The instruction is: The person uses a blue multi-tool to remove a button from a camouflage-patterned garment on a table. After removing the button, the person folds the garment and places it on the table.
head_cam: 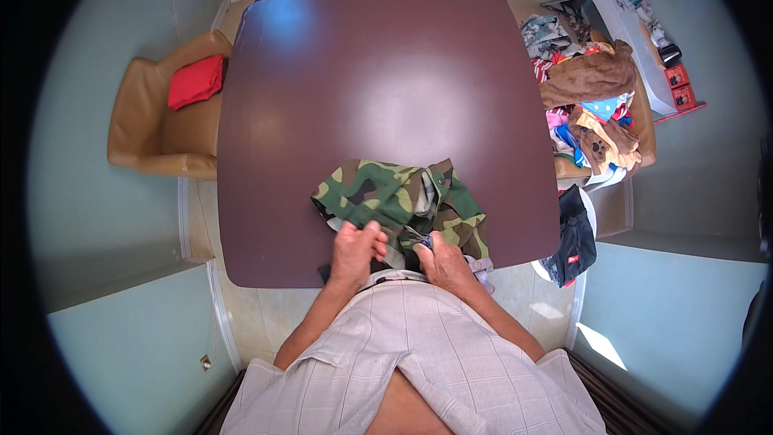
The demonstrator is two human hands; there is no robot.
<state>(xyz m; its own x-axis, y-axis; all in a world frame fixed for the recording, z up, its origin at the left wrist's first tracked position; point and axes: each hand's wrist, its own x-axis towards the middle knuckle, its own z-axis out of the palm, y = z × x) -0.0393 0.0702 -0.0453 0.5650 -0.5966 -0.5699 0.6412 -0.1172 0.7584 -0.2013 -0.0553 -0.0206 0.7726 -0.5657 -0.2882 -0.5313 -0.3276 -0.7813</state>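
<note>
A green, brown and black camouflage garment (374, 187) lies bunched at the table's near edge, with paler lining showing in its folds. My left hand (356, 252) is at its near left side, fingers curled and pinching a bit of its cloth; the exact grip is slightly blurred. In my right hand (445, 263) is a small pair of scissors (424, 240) with dark blue handles. Their metal blades point up and left towards the garment, just right of my left fingers. Whether the blades touch cloth cannot be made out.
The dark brown table (338, 84) has rounded corners. At its left, a tan armchair (139, 115) carries a folded red cloth (196, 81). Piled clothes (589, 81) cover a chair on the right, and black clothing (572, 235) rests on a white stool below it. A shelf (622, 30) holds small items.
</note>
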